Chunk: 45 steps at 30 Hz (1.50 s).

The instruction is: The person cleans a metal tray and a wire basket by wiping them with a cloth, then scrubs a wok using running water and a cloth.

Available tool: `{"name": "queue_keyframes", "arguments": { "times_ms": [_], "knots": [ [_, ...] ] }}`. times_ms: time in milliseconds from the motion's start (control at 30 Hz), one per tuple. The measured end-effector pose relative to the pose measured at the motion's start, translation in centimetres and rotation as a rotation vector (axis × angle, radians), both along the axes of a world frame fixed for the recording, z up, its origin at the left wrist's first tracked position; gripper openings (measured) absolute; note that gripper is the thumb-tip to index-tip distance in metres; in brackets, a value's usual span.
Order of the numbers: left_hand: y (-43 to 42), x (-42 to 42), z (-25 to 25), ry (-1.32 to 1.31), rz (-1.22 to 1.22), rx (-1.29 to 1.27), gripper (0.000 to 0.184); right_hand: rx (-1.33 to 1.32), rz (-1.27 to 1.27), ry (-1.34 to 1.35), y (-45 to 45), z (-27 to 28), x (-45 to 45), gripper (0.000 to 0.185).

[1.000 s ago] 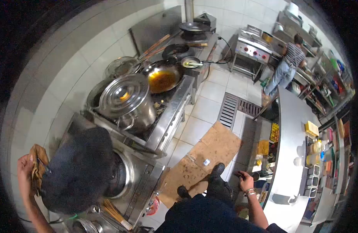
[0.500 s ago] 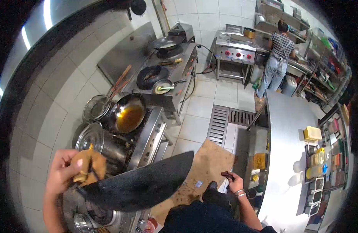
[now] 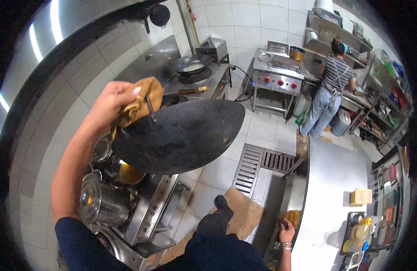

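My left hand [image 3: 115, 100] grips a folded yellow-brown cloth [image 3: 147, 97] wrapped round the handle of a large black wok [image 3: 183, 137]. The wok is raised and tilted, its dark surface facing me, in front of the stoves. At the lower right, beside the steel counter, my right hand [image 3: 287, 231] has its fingers curled round a small dark thing that I cannot make out. Behind and below the wok, a pan of amber liquid [image 3: 129, 174] is partly hidden.
A lidded steel pot [image 3: 102, 201] stands on the left stove. Another wok [image 3: 191, 64] sits on the far burner. The steel counter [image 3: 330, 180] runs along the right. Cardboard [image 3: 244, 214] lies on the floor. A person in a striped top [image 3: 337, 74] stands at the back right.
The wok has gone from low at the left up and to the right, in my left hand with the cloth. My view has moved forward past the lidded pot, and a foot has stepped forward.
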<state>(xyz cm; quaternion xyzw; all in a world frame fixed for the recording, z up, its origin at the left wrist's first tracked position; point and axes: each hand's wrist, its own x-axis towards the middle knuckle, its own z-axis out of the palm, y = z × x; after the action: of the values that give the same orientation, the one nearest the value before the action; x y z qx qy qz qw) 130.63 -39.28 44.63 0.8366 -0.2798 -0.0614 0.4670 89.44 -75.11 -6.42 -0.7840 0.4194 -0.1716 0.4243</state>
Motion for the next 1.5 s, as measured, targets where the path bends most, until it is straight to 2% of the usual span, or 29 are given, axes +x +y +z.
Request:
{"name": "queue_keyframes", "arguments": {
  "times_ms": [100,167,233,267,367,400,500,533,633,767,800,833,900,933,1000,1033,1067,1100,1233,1300,1367,1400,1467,1500],
  "knots": [
    [-3.1,10.1,-1.6,0.025,0.024,0.044,0.028,0.001,-0.012,-0.077,-3.6,-5.3,2.6,0.032],
    [-5.2,16.4,-3.3,0.094,0.069,0.051,0.028,-0.069,-0.001,-0.06,-4.8,-3.9,5.6,0.032],
    [-7.0,22.7,-4.5,0.084,0.083,0.091,0.032,0.031,-0.037,0.06,-6.1,-1.6,10.3,0.032],
    [-7.7,25.8,-4.9,0.037,0.116,0.138,0.032,-0.01,-0.041,0.058,-7.7,-4.1,11.6,0.031],
    [-8.3,33.8,-5.1,0.046,0.14,0.158,0.032,-0.056,-0.038,0.118,-10.8,-4.4,16.8,0.03],
    [-7.7,38.1,-5.8,-0.074,0.155,0.202,0.035,-0.078,0.006,0.105,-13.4,-8.8,17.3,0.031],
    [-6.7,46.5,-6.7,-0.166,0.271,0.234,0.04,0.042,0.047,0.036,-14.6,-2.7,25.1,0.032],
    [-6.6,48.6,-6.5,-0.304,0.305,0.312,0.043,0.056,0.079,-0.013,-16.3,-4.7,26.1,0.033],
    [-6.8,53.9,-7.7,-0.371,0.398,0.385,0.04,0.066,0.104,0.035,-18.7,-4.4,31.0,0.034],
    [-8.2,61.7,-13.5,-0.356,0.515,0.52,0.035,0.083,0.186,0.003,-21.7,-4.3,38.4,0.032],
    [-7.7,64.2,-16.7,-0.385,0.536,0.512,0.037,0.197,0.176,-0.007,-22.9,-5.5,40.2,0.031],
    [-7.4,66.1,-19.4,-0.411,0.554,0.506,0.039,0.193,0.193,-0.004,-24.0,-5.3,42.3,0.031],
    [-7.8,66.1,-23.0,-0.332,0.601,0.531,0.037,0.148,0.261,-0.038,-25.4,-3.9,46.7,0.031],
    [-6.4,68.1,-26.7,-0.341,0.646,0.636,0.034,0.047,0.283,-0.009,-26.2,-3.1,49.0,0.031],
    [-8.0,65.2,-29.0,-0.297,0.688,0.642,0.032,0.053,0.307,0.061,-29.1,-3.3,53.2,0.031],
    [-9.2,63.8,-30.2,-0.324,0.733,0.514,0.029,0.058,0.322,0.133,-30.7,-3.2,55.4,0.03],
    [-9.6,63.0,-31.0,-0.286,0.705,0.517,0.029,0.095,0.312,0.059,-31.8,-3.1,57.4,0.031],
    [-9.9,62.3,-32.0,-0.201,0.751,0.598,0.031,0.084,0.37,-0.013,-34.2,-5.6,58.8,0.032],
    [-10.0,61.1,-38.6,-0.259,0.853,0.622,0.025,-0.027,0.563,0.148,-38.1,-1.9,70.0,0.031],
    [-12.0,60.0,-39.8,-0.311,0.864,0.497,0.012,0.174,0.607,-0.002,-38.5,0.2,76.1,0.03],
    [-12.4,59.6,-43.1,-0.224,0.836,0.562,0.015,-0.005,0.721,0.053,-40.5,-0.3,81.9,0.029],
    [-12.4,59.1,-45.4,-0.207,0.864,0.56,0.015,0.024,0.779,0.033,-39.1,2.8,85.3,0.029],
    [-12.4,58.0,-48.8,-0.164,0.793,0.547,0.017,0.156,0.782,-0.006,-37.8,4.0,91.1,0.03],
    [-12.9,57.6,-48.9,-0.16,0.822,0.542,0.017,0.193,0.798,-0.045,-37.0,4.2,93.5,0.03]
  ]
}}
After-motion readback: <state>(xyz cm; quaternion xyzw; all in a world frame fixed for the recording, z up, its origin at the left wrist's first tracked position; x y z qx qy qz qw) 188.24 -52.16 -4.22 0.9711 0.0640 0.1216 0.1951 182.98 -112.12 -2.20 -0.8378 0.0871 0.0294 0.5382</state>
